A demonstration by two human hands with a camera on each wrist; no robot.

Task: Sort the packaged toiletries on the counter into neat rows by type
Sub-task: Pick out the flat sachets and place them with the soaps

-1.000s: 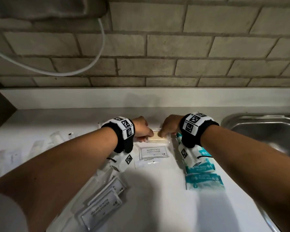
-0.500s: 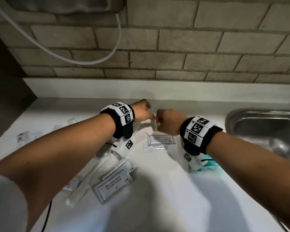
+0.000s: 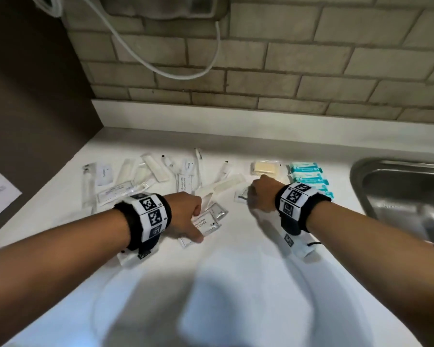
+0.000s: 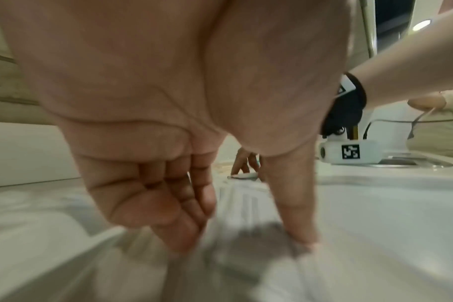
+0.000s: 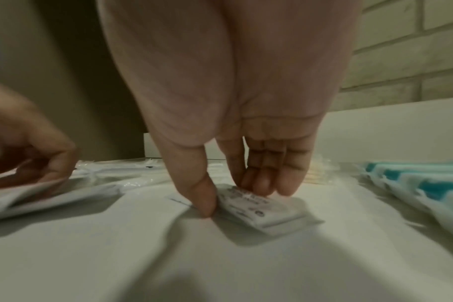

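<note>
Head view, left hand point(image 3: 186, 216) fingers pinching shampoo sachets point(image 3: 206, 222), right hand point(image 3: 261, 194) fingers pinching small sachet point(image 5: 261, 208)

wall: brick tile point(image 3: 311, 53) | counter: white point(image 3: 236, 296) | sink: steel point(image 3: 398, 196) | cable: white point(image 3: 176, 73)

Dim, warm light is falling from above and behind the person, so a broad soft shadow is spreading over the near part of the white counter point(image 3: 236, 284) while a cooler bluish sheen is showing at its lower left. The head view is bending the brick wall point(image 3: 311, 58) toward the edges and softening the corners. Both wrist views are looking grainy and smeared, with motion blur dissolving the foreground under the left hand point(image 4: 168, 122) and the palm of the right hand point(image 5: 233, 92) sitting out of focus.
</note>
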